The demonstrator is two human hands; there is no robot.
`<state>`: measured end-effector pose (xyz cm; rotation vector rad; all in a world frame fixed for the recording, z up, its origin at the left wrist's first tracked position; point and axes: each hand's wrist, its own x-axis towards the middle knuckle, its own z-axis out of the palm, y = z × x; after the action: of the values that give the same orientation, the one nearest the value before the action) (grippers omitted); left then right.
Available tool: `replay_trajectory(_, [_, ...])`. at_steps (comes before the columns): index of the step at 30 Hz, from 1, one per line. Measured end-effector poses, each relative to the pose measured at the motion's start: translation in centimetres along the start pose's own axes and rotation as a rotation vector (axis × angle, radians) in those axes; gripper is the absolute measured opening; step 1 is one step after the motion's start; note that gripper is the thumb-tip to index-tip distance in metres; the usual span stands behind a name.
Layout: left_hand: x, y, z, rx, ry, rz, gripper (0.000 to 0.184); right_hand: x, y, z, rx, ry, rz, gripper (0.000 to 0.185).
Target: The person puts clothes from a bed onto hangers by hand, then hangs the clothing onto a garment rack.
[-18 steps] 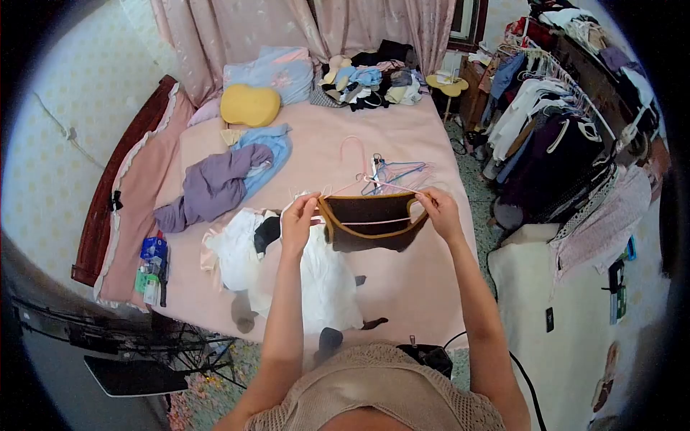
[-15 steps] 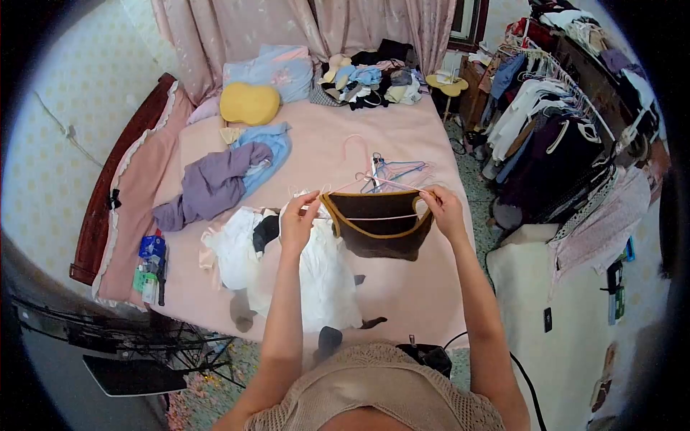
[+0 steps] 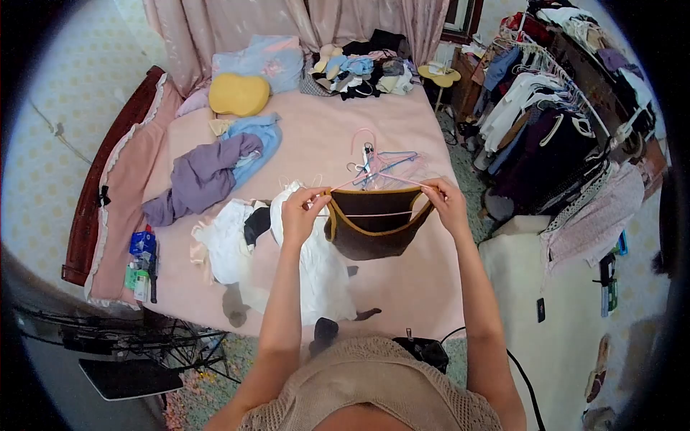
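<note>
The left hand (image 3: 300, 213) and right hand (image 3: 449, 206) each pinch an upper corner of the brown top (image 3: 374, 244), held between them on the pink hanger (image 3: 401, 179); even, gentle tension likely keeps both shoulders seated

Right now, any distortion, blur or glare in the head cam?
Head view: wide fisheye look, black vignetted corners, the dark red bed board looks bowed; head view: soft, diffuse light, no strong glare on the bed; head view: left hand and right hand readable, no obvious motion blur; head view: brown garment dark, fine detail hard to read.
</note>
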<state>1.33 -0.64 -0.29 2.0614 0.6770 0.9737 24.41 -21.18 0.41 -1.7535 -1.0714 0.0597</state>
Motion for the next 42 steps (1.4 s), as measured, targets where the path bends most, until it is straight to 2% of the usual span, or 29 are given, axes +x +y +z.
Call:
replay_trajectory(5, [-0.1, -1.4, -0.1, -0.085, -0.082, -0.025, 0.016, -0.3, 0.3, -0.2, -0.057, 0.029, -0.050, 0.012])
replay_trajectory(8, [-0.4, -2.6, 0.1, -0.203, -0.201, -0.002, 0.015, -1.2, -0.1, -1.0, -0.036, 0.044, -0.036, 0.011])
replay_trajectory(10, [-0.9, -2.8, 0.5, -0.221, -0.416, -0.139, 0.017, -2.5, 1.0, -1.8, -0.065, 0.033, -0.031, 0.011])
replay_trajectory(11, [-1.3, -2.9, 1.0, -0.232, -0.431, -0.146, 0.017, -3.3, 1.7, -2.4, -0.089, 0.020, -0.038, 0.011])
replay_trajectory(12, [-1.6, -2.5, 1.4, -0.273, -0.559, -0.169, 0.018, -4.4, 2.5, -3.0, -0.102, 0.020, -0.020, 0.011])
replay_trajectory(14, [-2.3, -3.4, 3.0, -0.296, -0.799, -0.188, 0.024, -7.2, 4.0, -4.5, -0.112, -0.033, 0.084, 0.011])
replay_trajectory(15, [-2.9, -3.3, 3.9, -0.314, -0.816, -0.192, 0.024, -8.6, 4.5, -5.5, -0.128, -0.033, 0.102, 0.011])
replay_trajectory(17, [-4.5, -2.2, 6.4, -0.415, -1.056, -0.350, 0.024, -11.8, 5.1, -7.6, -0.086, -0.035, 0.243, 0.013])
replay_trajectory(18, [-5.3, -1.5, 7.6, -0.397, -1.160, -0.360, 0.025, -13.2, 4.1, -9.1, -0.115, -0.061, 0.373, 0.013])
replay_trajectory(21, [-8.8, 0.1, 11.4, -0.476, -1.480, -0.347, 0.028, -16.9, 2.1, -13.5, -0.129, -0.095, 0.503, 0.013])
replay_trajectory(22, [-10.0, 0.7, 12.6, -0.493, -1.505, -0.341, 0.028, -18.0, 1.3, -15.0, -0.147, -0.084, 0.524, 0.013])
replay_trajectory(24, [-12.0, 1.9, 14.8, -0.681, -1.784, -0.362, 0.025, -19.9, -0.4, -17.8, -0.259, -0.052, 0.605, 0.011])
replay_trajectory(27, [-13.6, 4.0, 17.1, -0.900, -1.959, -0.300, 0.021, -21.4, -2.6, -21.0, -0.277, 0.016, 0.667, 0.010])
replay_trajectory(29, [-14.1, 4.3, 18.4, -0.975, -1.944, -0.292, 0.021, -21.2, -3.1, -22.0, -0.327, 0.021, 0.660, 0.010])
replay_trajectory(32, [-13.9, 4.0, 20.0, -1.020, -1.785, -0.314, 0.022, -19.7, -1.9, -22.0, -0.396, 0.045, 0.748, 0.012])
replay_trajectory(36, [-15.0, -1.8, 24.0, -0.862, -1.641, -0.408, 0.023, -19.9, 8.8, -19.8, -0.306, 0.040, 0.731, 0.013])
replay_trajectory(38, [-16.1, -5.8, 26.2, -0.810, -1.348, -0.708, 0.023, -19.2, 13.2, -16.9, -0.289, 0.045, 0.767, 0.014])
replay_trajectory(39, [-16.5, -7.5, 27.1, -0.808, -1.327, -0.729, 0.023, -20.2, 17.4, -15.9, -0.352, 0.004, 0.714, 0.013])
replay_trajectory(41, [-17.1, -10.9, 28.5, -0.618, -1.142, -0.760, 0.022, -20.2, 21.9, -13.0, -0.336, -0.028, 0.724, 0.014])
replay_trajectory(42, [-17.5, -12.5, 29.2, -0.609, -1.117, -0.783, 0.022, -20.1, 23.8, -11.8, -0.318, -0.055, 0.719, 0.014])
